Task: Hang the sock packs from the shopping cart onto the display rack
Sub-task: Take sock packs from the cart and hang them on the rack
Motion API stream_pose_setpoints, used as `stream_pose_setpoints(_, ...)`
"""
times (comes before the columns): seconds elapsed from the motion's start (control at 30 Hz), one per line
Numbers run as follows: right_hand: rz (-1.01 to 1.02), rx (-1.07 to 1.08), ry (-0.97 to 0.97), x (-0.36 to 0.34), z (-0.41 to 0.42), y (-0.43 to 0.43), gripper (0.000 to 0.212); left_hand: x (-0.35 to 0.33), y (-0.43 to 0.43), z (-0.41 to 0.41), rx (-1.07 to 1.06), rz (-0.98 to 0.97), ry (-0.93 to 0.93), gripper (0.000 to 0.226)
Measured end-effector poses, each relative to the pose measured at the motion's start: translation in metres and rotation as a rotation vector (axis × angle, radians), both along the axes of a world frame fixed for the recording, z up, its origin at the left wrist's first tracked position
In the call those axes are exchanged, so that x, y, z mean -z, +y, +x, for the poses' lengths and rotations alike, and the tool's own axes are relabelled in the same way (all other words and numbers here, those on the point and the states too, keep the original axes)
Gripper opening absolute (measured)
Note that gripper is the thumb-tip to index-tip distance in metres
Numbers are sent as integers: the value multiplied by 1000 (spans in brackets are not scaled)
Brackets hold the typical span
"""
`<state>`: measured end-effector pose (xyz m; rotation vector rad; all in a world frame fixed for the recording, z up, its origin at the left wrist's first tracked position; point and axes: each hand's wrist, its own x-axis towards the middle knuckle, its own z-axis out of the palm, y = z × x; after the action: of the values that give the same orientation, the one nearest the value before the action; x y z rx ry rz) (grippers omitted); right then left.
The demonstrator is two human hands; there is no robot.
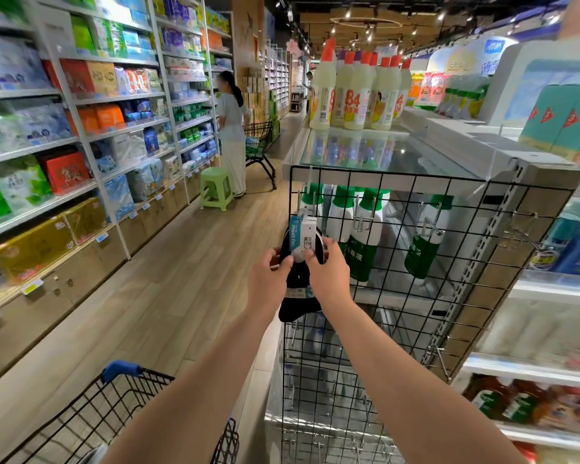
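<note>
Both sets of fingers are pinched on the sock pack, left hand and right hand gripping its sides, black soft socks under a glossy card header. It's up against the black wire grid rack, header at a metal hook. Wire shopping cart sits lower left.

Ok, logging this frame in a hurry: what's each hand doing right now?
Left hand: closed on the sock pack at its left side.
Right hand: closed on the same sock pack, at the wire rack.
</note>
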<state>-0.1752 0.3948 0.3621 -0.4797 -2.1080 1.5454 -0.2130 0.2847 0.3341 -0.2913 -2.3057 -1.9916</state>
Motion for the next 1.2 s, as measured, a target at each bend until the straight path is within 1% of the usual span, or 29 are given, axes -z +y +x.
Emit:
stream_pose_setpoints(0.07,-10,10,-11,11,-2,-1,29,0,1,2,-6,-5,7,14)
stream_pose_setpoints(0.1,-13,16,-14,15,-3,-2,29,0,1,4,-6,-5,10,14)
stream_pose_setpoints(0.17,-9,54,-14,22,-3,-5,38,0,2,6,-10,-9,6,14)
stream_pose_setpoints(0.23,33,163,14,28,4,-10,42,1,1,9,-31,-2,-17,15)
stream_pose_setpoints(0.3,111,291,77,34,17,-19,38,5,-3,16,-73,7,-46,15)
stream_pose_setpoints(0.33,132,320,121,37,26,-25,33,8,-7,21,-90,15,-52,16)
stream_pose_setpoints(0.37,145,315,159,45,33,-30,28,12,-11,27,-97,7,-49,17)
stream_pose_setpoints(0.43,163,208,159,60,46,-40,15,28,-25,39,-77,-64,-69,17)
stream_pose_setpoints(0.47,130,120,112,68,52,-45,11,41,-33,45,-68,-108,-89,21)
stream_pose_setpoints(0.5,54,21,39,77,55,-50,11,53,-42,52,-62,-145,-113,22)
stream_pose_setpoints(0.53,-24,-88,-70,87,57,-58,12,71,-54,58,-67,-178,-150,21)
stream_pose_setpoints(0.57,-60,-198,-190,99,58,-66,14,89,-67,64,-83,-214,-185,20)
stream_pose_setpoints(0.63,-10,-391,-385,126,59,-90,15,124,-96,80,-123,-272,-296,17)
stream_pose_setpoints(0.7,-39,-497,-490,153,65,-118,11,158,-125,99,-170,-293,-401,13)
stream_pose_setpoints(0.77,-62,-549,-562,179,70,-144,19,190,-153,116,-218,-327,-455,14)
stream_pose_setpoints(0.83,-21,-596,-606,204,69,-168,16,242,-190,127,-256,-329,-613,15)
stream_pose_setpoints(0.87,-15,-622,-626,217,66,-180,16,279,-211,130,-285,-325,-691,14)
stream_pose_setpoints(0.9,-11,-644,-645,230,62,-191,18,298,-227,136,-318,-332,-759,14)
stream_pose_setpoints(0.93,9,-662,-673,242,57,-202,20,299,-240,143,-346,-322,-793,13)
stream_pose_setpoints(1.0,43,-711,-720,263,45,-223,17,296,-259,152,-395,-293,-845,16)
stream_pose_setpoints(1.07,79,-766,-785,284,31,-246,18,304,-281,151,-447,-252,-872,13)
stream_pose_setpoints(1.13,51,-797,-875,305,14,-271,20,328,-303,145,-490,-230,-904,12)
stream_pose_setpoints(1.2,4,-777,-967,329,-3,-293,15,346,-319,134,-525,-190,-925,20)
